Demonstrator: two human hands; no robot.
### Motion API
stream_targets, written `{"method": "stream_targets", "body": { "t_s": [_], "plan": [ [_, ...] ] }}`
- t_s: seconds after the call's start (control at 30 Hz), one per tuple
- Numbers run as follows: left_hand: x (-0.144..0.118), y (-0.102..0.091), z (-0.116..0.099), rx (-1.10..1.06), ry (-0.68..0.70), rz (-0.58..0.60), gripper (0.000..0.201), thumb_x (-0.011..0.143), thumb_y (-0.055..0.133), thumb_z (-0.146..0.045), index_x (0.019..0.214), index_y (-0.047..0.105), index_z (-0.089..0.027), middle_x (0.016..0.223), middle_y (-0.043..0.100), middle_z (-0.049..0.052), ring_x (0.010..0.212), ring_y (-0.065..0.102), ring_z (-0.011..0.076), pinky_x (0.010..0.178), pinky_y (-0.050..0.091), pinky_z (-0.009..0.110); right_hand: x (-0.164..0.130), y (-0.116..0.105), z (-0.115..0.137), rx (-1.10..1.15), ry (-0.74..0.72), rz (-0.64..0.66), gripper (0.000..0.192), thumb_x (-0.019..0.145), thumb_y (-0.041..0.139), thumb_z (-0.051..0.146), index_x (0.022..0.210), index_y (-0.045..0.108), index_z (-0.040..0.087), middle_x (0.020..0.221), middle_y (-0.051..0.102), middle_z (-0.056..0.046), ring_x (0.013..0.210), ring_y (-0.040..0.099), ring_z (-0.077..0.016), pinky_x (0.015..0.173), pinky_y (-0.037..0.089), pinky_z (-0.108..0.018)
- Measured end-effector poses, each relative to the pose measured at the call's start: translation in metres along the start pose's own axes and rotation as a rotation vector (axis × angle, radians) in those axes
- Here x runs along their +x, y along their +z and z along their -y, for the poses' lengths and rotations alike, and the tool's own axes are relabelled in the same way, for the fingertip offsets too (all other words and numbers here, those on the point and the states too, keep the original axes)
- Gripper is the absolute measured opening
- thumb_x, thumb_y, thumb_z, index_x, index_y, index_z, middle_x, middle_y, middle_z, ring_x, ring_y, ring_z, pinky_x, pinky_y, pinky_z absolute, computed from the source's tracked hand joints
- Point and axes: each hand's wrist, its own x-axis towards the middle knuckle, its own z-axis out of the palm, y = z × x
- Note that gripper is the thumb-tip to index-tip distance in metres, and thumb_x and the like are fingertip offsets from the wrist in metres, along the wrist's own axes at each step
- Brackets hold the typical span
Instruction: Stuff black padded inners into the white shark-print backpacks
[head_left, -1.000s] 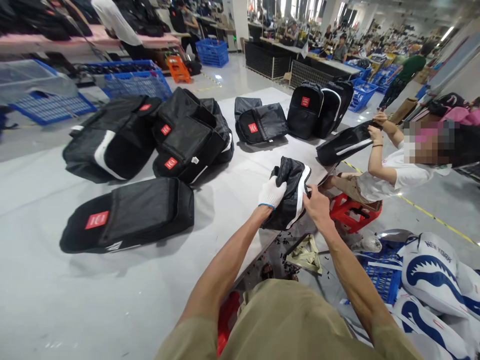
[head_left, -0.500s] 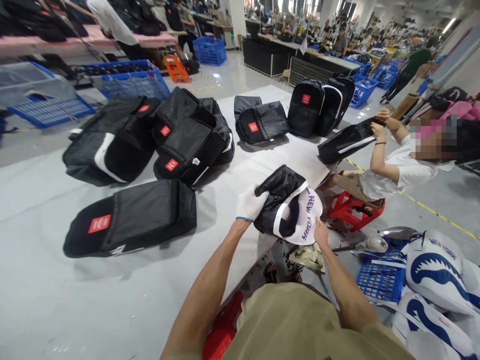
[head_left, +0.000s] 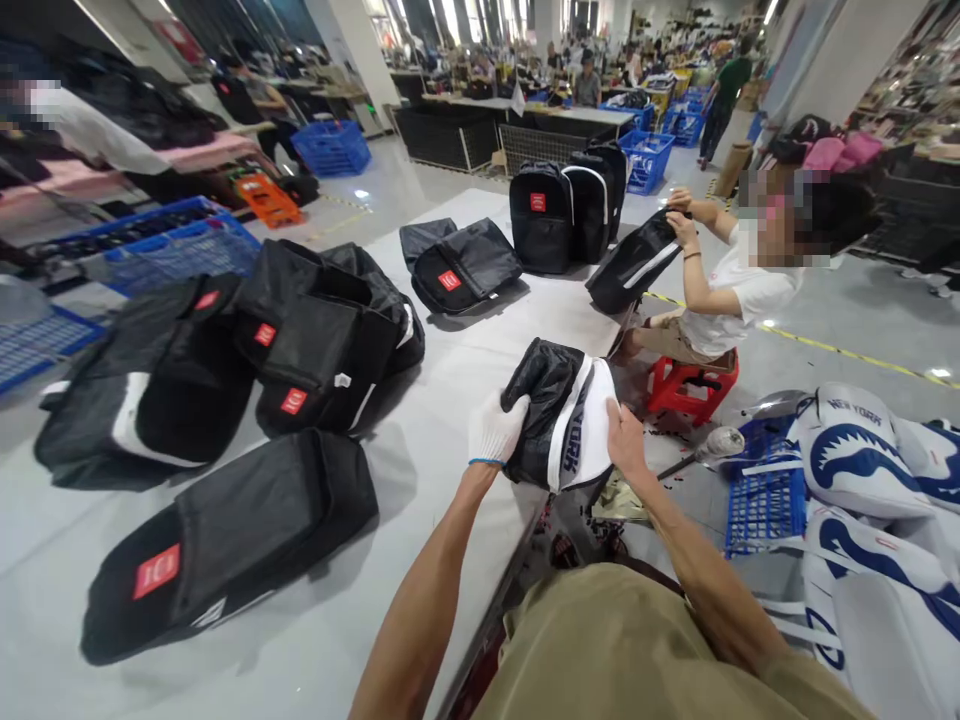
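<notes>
- Bag (head_left: 547, 385) at 3 o'clock from our left grip (head_left: 496, 430), closed on its black fabric (head_left: 535, 445).
- At 9 o'clock from our right grip (head_left: 627, 440), holding its white panel (head_left: 596, 425).

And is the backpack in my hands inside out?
The backpack seems partly inside out: black lining shows by your left hand, white lettered panel by your right hand.

Far windows (head_left: 451, 18) glare brightly; the glossy floor (head_left: 416, 185) reflects white spots. Black bags (head_left: 251, 515) cast soft shadows on the counter (head_left: 300, 645). The left edge looks blurred and stretched.
</notes>
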Motion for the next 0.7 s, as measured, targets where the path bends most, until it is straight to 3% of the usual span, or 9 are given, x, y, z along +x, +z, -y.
{"method": "stream_targets", "body": {
  "t_s": [0.1,0.23,0.33,0.43,0.53,0.6,0.7],
  "plan": [
    [0.004,-0.01,0.015,-0.003,-0.052,-0.054,0.025,0.098,0.07,-0.046,0.106,0.08,-0.025,0.112,0.087,0.01,0.111,0.081,0.0319,0.093,0.06,0.037,-0.039,0.007,-0.041,-0.152,0.209,0.117,0.068,0.116,0.017,0.059,0.071,0.055,0.027,0.074,0.068,-0.014,0.077,0.066,-0.0286,0.07,0.049,-0.037],
    [0.006,-0.015,0.026,-0.038,-0.066,-0.1,0.027,0.096,0.072,-0.049,0.099,0.081,-0.024,0.108,0.087,0.01,0.109,0.081,0.034,0.096,0.061,0.04,-0.067,0.013,-0.081,-0.225,0.285,0.207,0.061,0.115,0.022,0.042,0.071,0.061,0.025,0.083,0.075,-0.017,0.085,0.074,-0.0302,0.075,0.054,-0.037],
    [0.004,-0.008,0.019,-0.163,-0.072,-0.081,0.03,0.095,0.074,-0.05,0.106,0.083,-0.023,0.115,0.088,0.009,0.117,0.081,0.0335,0.101,0.062,0.04,-0.05,0.007,-0.086,-0.259,0.304,0.252,0.056,0.117,0.032,0.043,0.086,0.072,0.02,0.093,0.079,-0.018,0.094,0.077,-0.0301,0.083,0.057,-0.037],
    [0.002,0.002,0.007,-0.304,-0.037,0.025,0.037,0.097,0.074,-0.053,0.115,0.084,-0.022,0.122,0.087,0.008,0.124,0.079,0.033,0.107,0.063,0.041,-0.02,-0.014,-0.075,-0.299,0.32,0.218,0.037,0.113,0.052,0.037,0.124,0.076,0.011,0.115,0.079,-0.025,0.111,0.077,-0.0346,0.098,0.058,-0.042],
    [-0.001,0.017,-0.01,-0.396,-0.04,0.153,0.046,0.099,0.071,-0.057,0.119,0.086,-0.018,0.124,0.087,0.009,0.128,0.078,0.0348,0.111,0.063,0.043,-0.002,-0.043,-0.045,-0.306,0.054,0.071,0.065,0.106,0.062,0.029,0.167,0.051,0.011,0.158,0.061,-0.028,0.146,0.06,-0.0378,0.123,0.048,-0.051],
    [-0.004,0.027,-0.025,-0.417,-0.048,0.257,0.05,0.099,0.072,-0.06,0.123,0.086,-0.018,0.126,0.087,0.009,0.131,0.077,0.0355,0.113,0.063,0.043,0.002,-0.064,-0.016,-0.305,-0.282,-0.012,0.079,0.105,0.067,0.032,0.177,0.038,0.015,0.173,0.047,-0.024,0.159,0.047,-0.0374,0.133,0.04,-0.054],
    [-0.007,0.039,-0.051,-0.492,-0.043,0.48,0.062,0.095,0.077,-0.068,0.131,0.085,-0.017,0.127,0.086,0.01,0.129,0.077,0.035,0.113,0.062,0.044,0.0,-0.099,0.027,-0.351,-0.73,0.001,0.087,0.101,0.073,0.027,0.18,0.037,0.023,0.182,0.037,-0.017,0.169,0.033,-0.0352,0.139,0.034,-0.057]
  ]
}}
